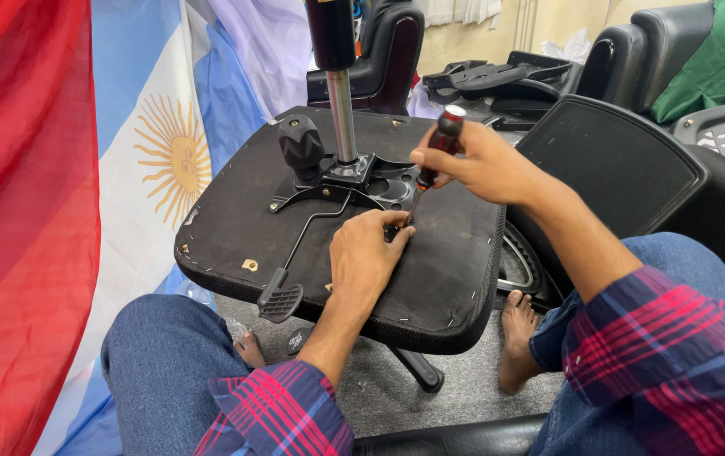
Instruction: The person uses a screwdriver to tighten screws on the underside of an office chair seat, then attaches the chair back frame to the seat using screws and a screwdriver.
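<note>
Head view: right hand (472,160) fingers closed around screwdriver (434,156) handle, held near upright, tip just beside left hand (362,253) fingers, these pinched at the tip on upturned chair seat (236,211), metal mechanism plate (354,181) just beyond fingertips, gas cylinder (341,110) standing upright behind.

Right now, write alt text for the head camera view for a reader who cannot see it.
A person's right hand holds a red and black screwdriver tip-down on the metal mechanism under an upturned black office chair seat, while the left hand steadies the tip. A gas lift column stands upright from the mechanism; flags hang at the left.
</note>
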